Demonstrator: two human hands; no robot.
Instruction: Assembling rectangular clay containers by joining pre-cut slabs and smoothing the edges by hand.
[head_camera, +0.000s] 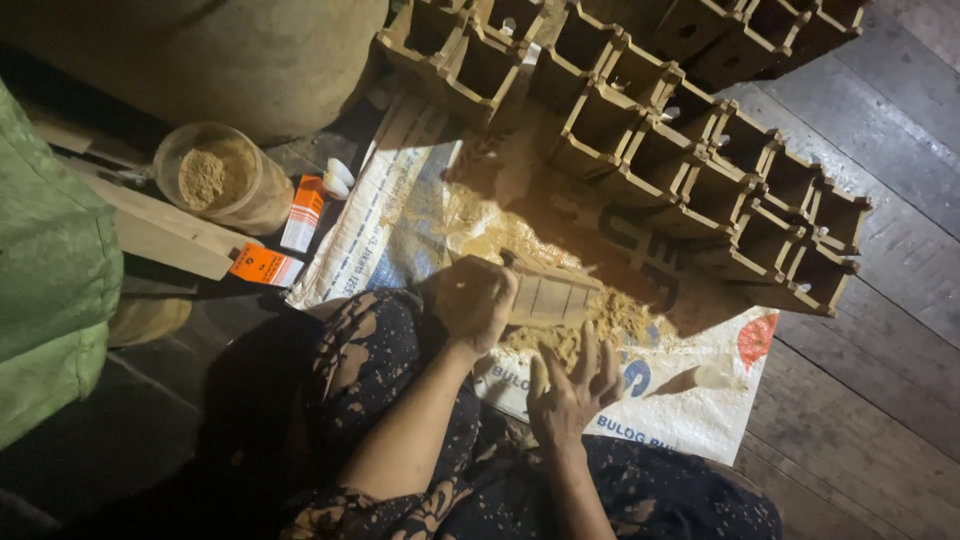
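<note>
The left hand (478, 300) is clamped on the near end of a small wooden box frame (548, 297), which extends to its right above the pile of sawdust (600, 322) on the white woven sack (690, 400). The right hand (572, 385) hovers just below the frame, fingers spread apart, holding nothing. Stacked wooden frames (700, 170) lie beyond. A jar of powder (222, 178) stands at the left.

Wooden frames (640, 60) cropped (top edge)
</note>
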